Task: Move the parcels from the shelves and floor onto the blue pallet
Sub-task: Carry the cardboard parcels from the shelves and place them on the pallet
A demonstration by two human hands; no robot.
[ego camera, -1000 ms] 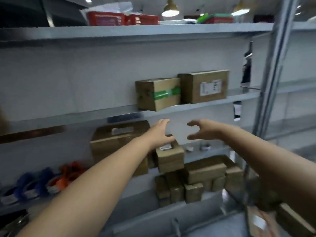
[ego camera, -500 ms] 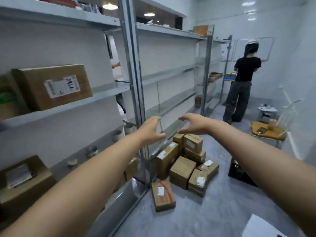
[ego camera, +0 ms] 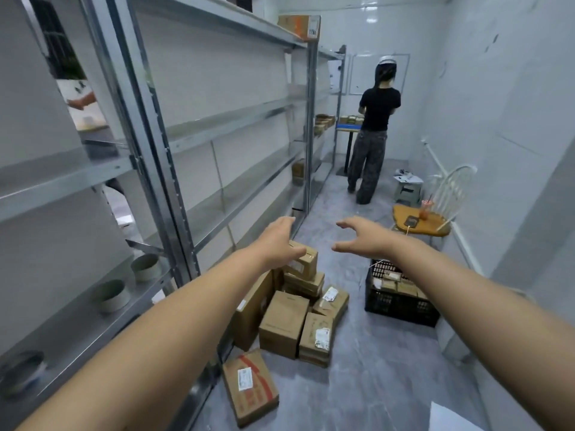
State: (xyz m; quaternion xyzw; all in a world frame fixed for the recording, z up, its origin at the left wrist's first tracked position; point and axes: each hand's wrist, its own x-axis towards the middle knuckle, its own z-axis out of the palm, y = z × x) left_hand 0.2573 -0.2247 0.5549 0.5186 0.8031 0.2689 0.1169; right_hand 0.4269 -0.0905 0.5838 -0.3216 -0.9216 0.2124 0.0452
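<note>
Both arms reached straight forward at the same height. Left hand [ego camera: 280,241]: fingers straight, thumb apart, holding nothing. Right hand [ego camera: 362,236]: fingers spread and slightly curved, palm toward the left hand, holding nothing. The hands hung apart, over a pile of parcels [ego camera: 284,321] on the grey floor beside the metal shelves [ego camera: 217,126]. A flat parcel [ego camera: 250,385] lay nearest, with red print and a white label. Other parcels bore white labels; none of the writing could be read. A black crate [ego camera: 401,301] stood right of the pile.

left hand [ego camera: 277,241] bare | right hand [ego camera: 364,237] bare | forearms bare (both, up to the view's edge)
</note>
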